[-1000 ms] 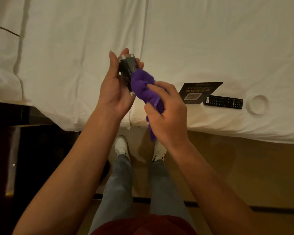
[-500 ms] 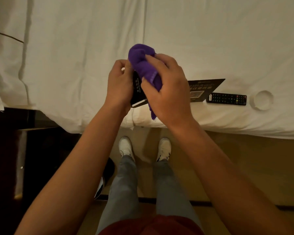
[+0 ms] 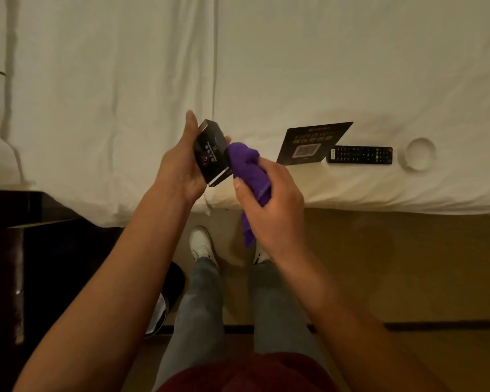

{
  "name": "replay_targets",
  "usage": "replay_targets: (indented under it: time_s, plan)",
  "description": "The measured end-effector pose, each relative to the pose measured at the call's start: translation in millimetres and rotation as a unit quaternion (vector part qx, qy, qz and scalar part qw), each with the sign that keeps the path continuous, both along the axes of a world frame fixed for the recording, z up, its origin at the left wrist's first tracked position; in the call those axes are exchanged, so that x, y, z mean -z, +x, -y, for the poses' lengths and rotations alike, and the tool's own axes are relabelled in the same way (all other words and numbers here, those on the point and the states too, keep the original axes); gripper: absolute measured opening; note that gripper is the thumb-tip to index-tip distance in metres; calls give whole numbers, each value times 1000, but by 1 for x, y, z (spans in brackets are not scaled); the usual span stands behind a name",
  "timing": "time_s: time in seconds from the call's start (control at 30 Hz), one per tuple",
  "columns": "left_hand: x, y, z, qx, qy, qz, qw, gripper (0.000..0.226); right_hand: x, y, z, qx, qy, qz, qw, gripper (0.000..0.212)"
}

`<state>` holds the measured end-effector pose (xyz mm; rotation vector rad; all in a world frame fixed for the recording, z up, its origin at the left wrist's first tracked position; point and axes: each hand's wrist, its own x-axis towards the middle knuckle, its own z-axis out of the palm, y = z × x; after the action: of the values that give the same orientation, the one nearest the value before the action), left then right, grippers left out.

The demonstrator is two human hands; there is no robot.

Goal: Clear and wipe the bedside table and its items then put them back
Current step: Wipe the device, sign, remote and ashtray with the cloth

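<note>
1. Since a half-second ago, my right hand (image 3: 269, 205) has dropped the bunched purple cloth (image 3: 248, 168) from above the box to its right edge.
2. Left hand (image 3: 181, 171) grips the glossy black rectangular box (image 3: 211, 152), tilted, over the bed (image 3: 125, 108) edge.
3. Flat card (image 3: 311, 144), slim remote (image 3: 359, 155) and round dish (image 3: 417, 154) lie on the wrinkled white sheet.

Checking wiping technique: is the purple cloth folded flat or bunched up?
Bunched up. The purple cloth is wadded in the right hand, one end dangling below, pressed against the black box.
</note>
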<state>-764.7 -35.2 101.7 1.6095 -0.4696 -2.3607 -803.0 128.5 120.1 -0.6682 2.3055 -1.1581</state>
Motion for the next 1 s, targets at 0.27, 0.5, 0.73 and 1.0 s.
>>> replay_targets:
  time_s: [0.27, 0.5, 0.73, 1.0]
  plan:
    - [4, -16, -34, 80, -175, -92, 977, 36, 13, -26, -1, 75, -8, 14, 997, 32]
    - [30, -22, 3, 339, -560, 132, 744, 34, 21, -51, -30, 132, 2, 46, 990, 8]
    - [79, -43, -4, 626, -597, 161, 475, 37, 28, -69, -53, 135, -25, 42, 990, 9]
    - [111, -67, -21, 680, -594, 169, 395, 30, 39, -70, -75, 144, 3, 92, 985, 14]
